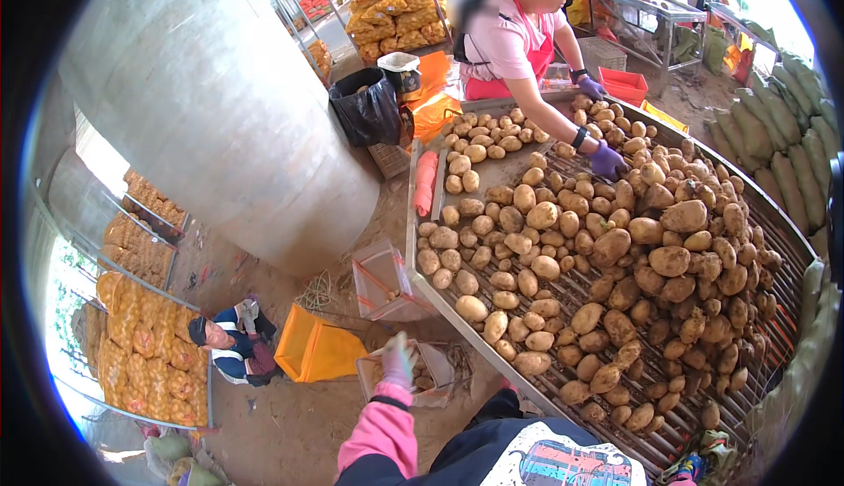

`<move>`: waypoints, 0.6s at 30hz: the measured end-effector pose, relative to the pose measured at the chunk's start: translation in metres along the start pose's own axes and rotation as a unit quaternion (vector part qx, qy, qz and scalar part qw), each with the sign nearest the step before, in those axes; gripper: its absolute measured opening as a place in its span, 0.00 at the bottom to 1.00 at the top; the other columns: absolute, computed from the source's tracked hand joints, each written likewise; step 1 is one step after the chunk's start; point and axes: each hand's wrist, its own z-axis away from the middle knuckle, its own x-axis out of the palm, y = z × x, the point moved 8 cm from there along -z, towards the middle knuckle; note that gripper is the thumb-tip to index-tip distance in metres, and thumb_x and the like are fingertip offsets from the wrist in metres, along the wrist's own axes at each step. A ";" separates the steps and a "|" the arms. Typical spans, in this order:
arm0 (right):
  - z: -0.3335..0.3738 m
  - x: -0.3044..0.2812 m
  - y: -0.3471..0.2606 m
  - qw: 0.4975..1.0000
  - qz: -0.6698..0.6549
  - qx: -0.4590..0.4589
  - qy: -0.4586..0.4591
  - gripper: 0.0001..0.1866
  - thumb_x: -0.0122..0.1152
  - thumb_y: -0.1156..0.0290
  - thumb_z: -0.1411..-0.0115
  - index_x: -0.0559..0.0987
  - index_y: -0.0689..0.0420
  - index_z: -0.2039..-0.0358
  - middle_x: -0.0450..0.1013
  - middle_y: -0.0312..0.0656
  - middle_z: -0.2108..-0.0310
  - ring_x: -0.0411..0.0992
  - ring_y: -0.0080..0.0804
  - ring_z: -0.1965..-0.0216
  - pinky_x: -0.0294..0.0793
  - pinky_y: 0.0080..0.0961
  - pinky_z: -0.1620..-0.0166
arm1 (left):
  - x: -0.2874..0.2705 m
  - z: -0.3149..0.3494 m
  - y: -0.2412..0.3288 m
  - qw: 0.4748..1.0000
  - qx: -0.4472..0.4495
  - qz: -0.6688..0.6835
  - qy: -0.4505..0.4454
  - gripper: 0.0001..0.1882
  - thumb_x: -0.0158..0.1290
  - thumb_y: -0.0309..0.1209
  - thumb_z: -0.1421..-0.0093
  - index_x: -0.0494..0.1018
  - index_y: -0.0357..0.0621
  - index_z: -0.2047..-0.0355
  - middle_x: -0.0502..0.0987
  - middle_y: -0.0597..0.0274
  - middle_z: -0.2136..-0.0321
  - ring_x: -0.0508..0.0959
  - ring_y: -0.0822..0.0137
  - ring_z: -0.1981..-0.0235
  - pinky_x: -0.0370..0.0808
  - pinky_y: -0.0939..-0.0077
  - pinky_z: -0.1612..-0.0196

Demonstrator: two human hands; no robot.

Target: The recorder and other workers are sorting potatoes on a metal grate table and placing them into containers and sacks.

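Observation:
My left hand (397, 365), in a purple glove below a pink sleeve, reaches over a pale crate (365, 384) with a few potatoes inside. Motion smears its fingers, so I cannot tell whether they hold anything. To the right, a slatted metal sorting table (492, 356) bears a large heap of soil-covered potatoes (615, 248). At the lower right rim, a bit of pink sleeve meets a small blue patch, apparently my right hand (691, 467). Its fingers cannot be made out there.
Across the table a person in a pink apron (527, 42) handles potatoes with purple gloves. Another person (230, 341) is beside an orange-yellow bag (318, 347). A second pale crate (387, 285), a concrete pillar (220, 108) and stacked potato sacks (149, 350) stand around; green sacks (782, 134) line the right.

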 end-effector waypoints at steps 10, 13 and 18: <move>0.011 0.030 0.017 0.999 -0.042 0.014 0.001 0.27 0.55 0.49 0.45 0.76 0.60 0.56 0.75 0.51 0.57 0.72 0.41 0.55 0.68 0.37 0.51 | 0.345 0.069 0.105 0.689 0.448 -0.527 -0.217 0.41 0.55 0.48 0.44 0.55 0.44 0.35 0.62 0.46 0.39 0.62 0.51 0.38 0.59 0.65 0.35; 0.034 0.030 0.024 0.994 -0.103 0.029 -0.034 0.31 0.59 0.52 0.47 0.72 0.64 0.50 0.71 0.55 0.50 0.67 0.47 0.48 0.64 0.38 0.44 | 0.396 0.059 0.116 0.672 0.436 -0.555 -0.223 0.42 0.55 0.49 0.44 0.54 0.44 0.35 0.59 0.46 0.37 0.62 0.51 0.37 0.60 0.64 0.36; 0.068 0.048 0.038 0.983 -0.156 0.058 -0.074 0.37 0.64 0.57 0.50 0.68 0.68 0.44 0.67 0.58 0.44 0.63 0.53 0.41 0.60 0.38 0.37 | 0.478 0.036 0.109 0.568 0.488 -0.622 -0.230 0.48 0.58 0.53 0.47 0.50 0.46 0.33 0.56 0.52 0.35 0.57 0.57 0.34 0.55 0.66 0.33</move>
